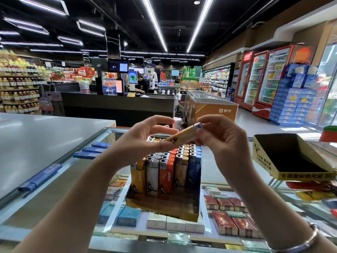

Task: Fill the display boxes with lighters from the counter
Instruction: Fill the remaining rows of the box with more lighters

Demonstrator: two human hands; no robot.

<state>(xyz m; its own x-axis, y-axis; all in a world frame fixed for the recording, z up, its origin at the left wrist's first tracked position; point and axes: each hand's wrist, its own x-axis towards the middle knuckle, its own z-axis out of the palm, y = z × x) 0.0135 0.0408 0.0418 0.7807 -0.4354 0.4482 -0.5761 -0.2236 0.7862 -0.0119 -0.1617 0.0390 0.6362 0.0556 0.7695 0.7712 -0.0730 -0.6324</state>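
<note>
The left hand [145, 141] and the right hand [218, 137] meet above the counter, both holding one tan lighter [184, 136]: the left thumb and fingers pinch its lower body, the right fingertips are curled round its pale metal head. The lighter lies tilted, head up to the right, over the display box. A silver bracelet [299, 241] circles the right wrist at the lower edge.

Just below the hands the full display box [164, 207] stands on the glass counter [206, 181], packed with upright lighters in rows of yellow, white, orange, tan and blue. Under the glass lie cigarette packs [224, 221], red, white and blue.

To the right a second display box [291, 157], yellow outside and dark inside, sits tilted with nothing visible in it. To the left, blue lighters [91, 150] lie flat along the counter edge beside a grey worktop [45, 136].

Farther off stands a dark checkout desk [118, 105] with screens, a chest freezer [211, 105], and red drinks fridges [262, 77] along the right wall
</note>
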